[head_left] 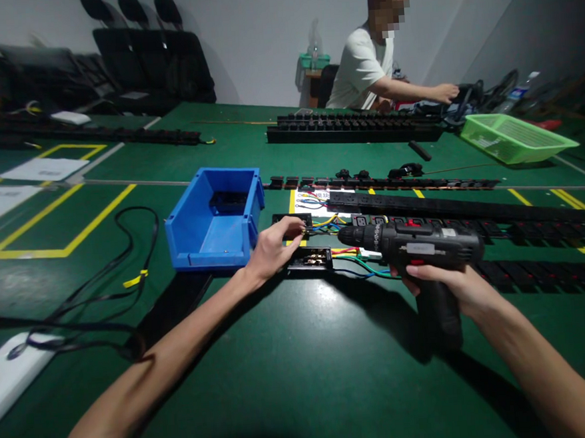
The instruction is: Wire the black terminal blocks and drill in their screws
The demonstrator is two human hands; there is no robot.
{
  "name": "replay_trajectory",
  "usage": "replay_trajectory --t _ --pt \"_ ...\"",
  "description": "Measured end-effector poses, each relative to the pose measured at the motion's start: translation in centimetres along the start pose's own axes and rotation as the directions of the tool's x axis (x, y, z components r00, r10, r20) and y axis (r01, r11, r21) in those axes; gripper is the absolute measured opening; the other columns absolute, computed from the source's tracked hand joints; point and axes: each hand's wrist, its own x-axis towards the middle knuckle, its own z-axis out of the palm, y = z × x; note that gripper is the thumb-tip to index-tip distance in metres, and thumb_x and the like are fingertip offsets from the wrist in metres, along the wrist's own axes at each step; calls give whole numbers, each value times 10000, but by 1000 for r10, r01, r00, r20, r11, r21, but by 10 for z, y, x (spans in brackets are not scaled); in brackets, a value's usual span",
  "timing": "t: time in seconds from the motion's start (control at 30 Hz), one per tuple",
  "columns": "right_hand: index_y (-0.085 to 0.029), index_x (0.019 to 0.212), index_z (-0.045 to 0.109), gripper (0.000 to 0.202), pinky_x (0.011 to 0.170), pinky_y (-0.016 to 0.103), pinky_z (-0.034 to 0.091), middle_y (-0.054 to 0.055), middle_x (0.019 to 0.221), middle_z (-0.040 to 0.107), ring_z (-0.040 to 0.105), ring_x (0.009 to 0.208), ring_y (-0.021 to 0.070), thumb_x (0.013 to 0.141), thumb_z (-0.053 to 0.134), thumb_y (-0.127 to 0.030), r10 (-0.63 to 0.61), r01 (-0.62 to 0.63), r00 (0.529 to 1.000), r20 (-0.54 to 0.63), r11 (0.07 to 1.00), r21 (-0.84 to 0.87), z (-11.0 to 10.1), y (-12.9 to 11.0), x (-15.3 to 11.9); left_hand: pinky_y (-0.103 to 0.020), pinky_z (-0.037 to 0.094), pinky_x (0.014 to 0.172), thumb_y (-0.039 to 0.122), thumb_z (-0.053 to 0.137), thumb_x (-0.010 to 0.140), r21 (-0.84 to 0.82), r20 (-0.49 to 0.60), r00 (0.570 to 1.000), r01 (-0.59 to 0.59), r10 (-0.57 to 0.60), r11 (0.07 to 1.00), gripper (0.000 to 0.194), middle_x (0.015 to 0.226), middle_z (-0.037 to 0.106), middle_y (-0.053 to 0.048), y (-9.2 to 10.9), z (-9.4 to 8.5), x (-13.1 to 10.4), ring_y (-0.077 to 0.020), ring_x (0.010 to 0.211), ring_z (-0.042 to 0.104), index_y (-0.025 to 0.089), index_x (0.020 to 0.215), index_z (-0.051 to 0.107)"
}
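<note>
My right hand [439, 279] is wrapped round the handle of a black power drill [424, 243], whose chuck points left. Thumb and fingertips of my left hand [274, 247] are pinched at the wires beside a small black housing [278, 218]; whatever they grip is too small to name. Just below lies a second black housing [310, 259] with metal contacts inside and red, yellow, green and blue wires [363, 262] running right. Behind the drill stretch black socket strips [453, 221]. An open blue bin [212, 251] stands left of my left hand, with a dark piece in it.
Black cable [157, 255] loops on the left near a white board [17, 371]. Paper sheets [43, 168] lie farther back. Across the green table [283, 373] a person [367, 67] sits behind black strips [356, 131] and a light green basket [517, 138].
</note>
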Motion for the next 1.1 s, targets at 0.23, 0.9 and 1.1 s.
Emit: replay_trajectory --t 0.23,0.9,1.1 --pt "-139 869 727 303 569 292 461 80 772 681 577 611 165 762 737 -422 44 -49 998 -42 990 -130 -25 -13 -26 -468 476 999 465 703 798 144 316 948 -7 -39 989 595 1226 595 -120 4 -4 -15 -280 1159 559 183 1283 504" --pt "-254 701 736 358 587 397 559 92 651 675 640 619 277 662 729 -611 55 -82 996 -67 854 -514 -39 -55 -47 -428 479 945 424 706 815 30 454 891 -8 -6 1000 566 1181 574 -97 1 3 -26 -253 1088 547 208 1297 502" --pt "-209 875 737 363 565 332 536 96 786 703 621 605 217 686 764 -519 54 -90 994 -96 898 -431 -42 -39 -48 -431 456 968 467 601 893 153 427 902 -143 66 978 487 1228 566 -129 20 4 -12 -265 1133 524 156 1260 530"
